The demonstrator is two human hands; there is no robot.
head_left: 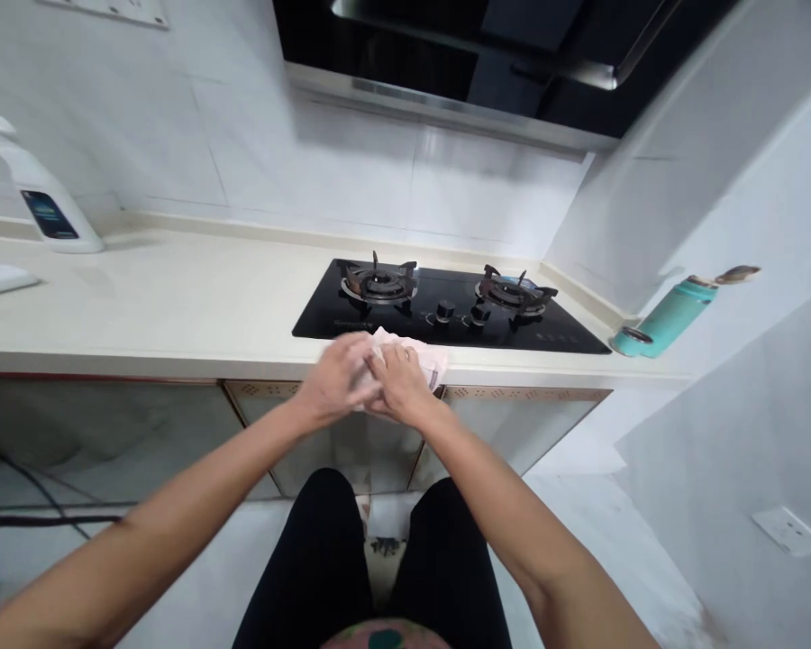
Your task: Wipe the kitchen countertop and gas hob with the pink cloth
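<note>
Your left hand (338, 379) and right hand (400, 383) meet at the front edge of the table (176, 306), both on the pink cloth (427, 357). The cloth lies bunched on the table edge, just in front of the black gas hob (446, 311) and touching or slightly overlapping its front rim. Right grip: fingers curled down and pressed together on the cloth. Left grip: fingers lie over the cloth beside the right hand, but the hand is blurred (you cannot tell whether it pinches the fabric or only rests on it). The two hands touch each other, with cloth showing between them. A white spray bottle (41, 194) stands upright at the far left of the table. A teal bottle (669, 317) sits at the right end, near the side wall. The range hood (500, 54) hangs above the hob.
</note>
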